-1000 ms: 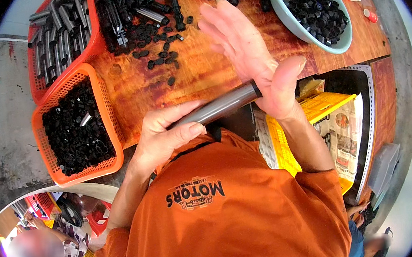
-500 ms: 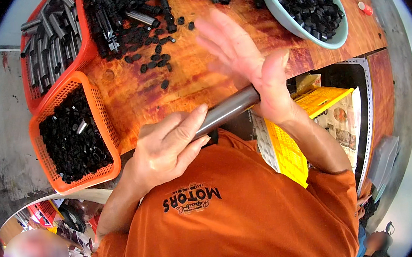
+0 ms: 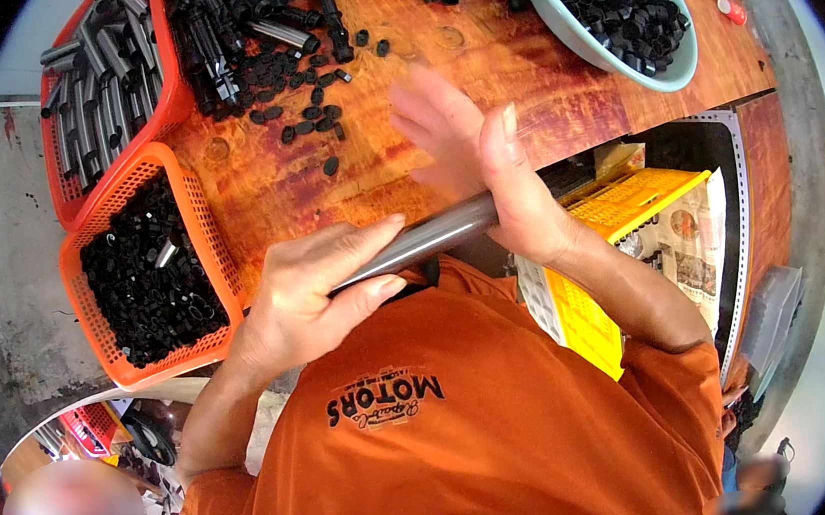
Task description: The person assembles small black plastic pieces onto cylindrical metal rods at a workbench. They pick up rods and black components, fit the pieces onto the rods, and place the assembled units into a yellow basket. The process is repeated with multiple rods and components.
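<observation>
A dark grey, smooth tube (image 3: 438, 236) lies slantwise just in front of my shirt. Wrapped round its lower left part is my left hand (image 3: 308, 294), thumb and fingers closed on it. My right hand (image 3: 518, 186) has its palm against the tube's upper right end, with the fingers stretched out and the thumb up. The fingertips of that hand are smeared by motion. My palm hides the right end of the tube, and my left hand covers the other end.
Left on the wooden table (image 3: 257, 213) stand a red basket (image 3: 173, 66) of grey tubes and an orange basket (image 3: 224, 277) of small black parts. Black parts (image 3: 312, 117) lie scattered beyond. A pale blue bowl (image 3: 604, 66) holds black pieces; a yellow crate (image 3: 589, 314) sits right.
The tube and my right hand have shifted left and slightly toward me. My left hand has moved a little left and still grips the tube.
</observation>
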A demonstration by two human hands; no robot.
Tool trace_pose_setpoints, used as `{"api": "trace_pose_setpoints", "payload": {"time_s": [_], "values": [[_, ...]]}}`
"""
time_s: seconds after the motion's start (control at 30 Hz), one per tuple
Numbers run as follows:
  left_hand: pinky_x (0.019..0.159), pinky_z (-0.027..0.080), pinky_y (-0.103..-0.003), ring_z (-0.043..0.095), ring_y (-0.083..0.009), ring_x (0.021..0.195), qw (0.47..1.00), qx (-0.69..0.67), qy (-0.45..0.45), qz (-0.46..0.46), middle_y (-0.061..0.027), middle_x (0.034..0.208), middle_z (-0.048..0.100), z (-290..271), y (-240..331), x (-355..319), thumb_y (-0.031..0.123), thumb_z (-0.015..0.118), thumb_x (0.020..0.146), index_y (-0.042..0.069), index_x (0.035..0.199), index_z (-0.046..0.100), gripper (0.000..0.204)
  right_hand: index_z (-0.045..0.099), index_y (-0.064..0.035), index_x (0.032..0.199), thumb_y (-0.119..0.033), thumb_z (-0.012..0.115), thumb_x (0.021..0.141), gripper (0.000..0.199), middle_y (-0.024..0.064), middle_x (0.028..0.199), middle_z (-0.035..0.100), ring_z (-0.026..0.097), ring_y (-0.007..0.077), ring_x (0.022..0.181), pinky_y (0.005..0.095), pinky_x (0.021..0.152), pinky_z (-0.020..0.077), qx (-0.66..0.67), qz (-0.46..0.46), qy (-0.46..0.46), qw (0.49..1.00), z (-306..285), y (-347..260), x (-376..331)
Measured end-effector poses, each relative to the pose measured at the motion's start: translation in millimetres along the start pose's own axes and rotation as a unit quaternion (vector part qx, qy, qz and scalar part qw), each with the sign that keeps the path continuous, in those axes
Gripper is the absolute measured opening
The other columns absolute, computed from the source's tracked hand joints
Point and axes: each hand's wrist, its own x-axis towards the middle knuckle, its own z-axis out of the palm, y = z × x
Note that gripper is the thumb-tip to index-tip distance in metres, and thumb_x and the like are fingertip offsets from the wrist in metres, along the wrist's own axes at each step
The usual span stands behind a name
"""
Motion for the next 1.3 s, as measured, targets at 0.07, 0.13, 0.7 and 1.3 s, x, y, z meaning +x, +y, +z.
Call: {"api": "trace_pose_setpoints", "payload": {"time_s": [0.07,0.13,0.7,1.3], "values": [[0.054,0.048,-0.025,0.062,-0.0142,0.066,0.995,-0.097,-0.004,-0.031,-0.0086,0.086,0.065,6,-8,-5,0.018,0.069,0.087,-0.003,0.128,0.054,0.049,0.006,-0.0091,0.153,-0.082,0.019,0.082,0.103,0.0186,0.157,0.015,0.019,0.0329,0.144,0.051,0.112,0.0204,0.004,-0.028,-0.005,1.0,1,2,1],[0.05,0.044,-0.022,0.059,-0.011,0.061,0.903,-0.351,-0.05,-0.244,-0.0077,0.086,0.066,6,6,-7,0.019,0.067,0.089,-0.002,0.131,0.052,0.05,0.005,-0.0059,0.152,-0.072,0.025,0.091,0.092,0.0206,0.156,0.016,0.021,0.0318,0.144,0.0456,0.113,0.0238,0.021,-0.083,-0.007,0.996,0,0,7],[0.077,0.053,-0.041,0.063,-0.0252,0.084,0.636,-0.595,0.352,-0.342,-0.0124,0.092,0.066,18,-20,-11,0.05,0.039,0.096,0.001,0.108,0.062,0.055,0.029,-0.007,0.148,-0.002,0.06,0.091,0.065,0.0155,0.128,0.058,0.065,0.0156,0.092,0.0267,0.08,0.053,-0.182,-0.115,-0.068,0.974,14,8,-11],[0.045,0.035,-0.016,0.047,-0.0017,0.052,0.814,-0.46,-0.033,-0.353,-0.006,0.083,0.068,1,-6,-6,0.018,0.073,0.084,0.002,0.132,0.053,0.054,0.016,-0.004,0.15,-0.047,0.042,0.098,0.073,0.0213,0.145,0.038,0.045,0.031,0.128,0.0398,0.106,0.0342,-0.013,-0.167,-0.02,0.986,3,23,-16]]}}
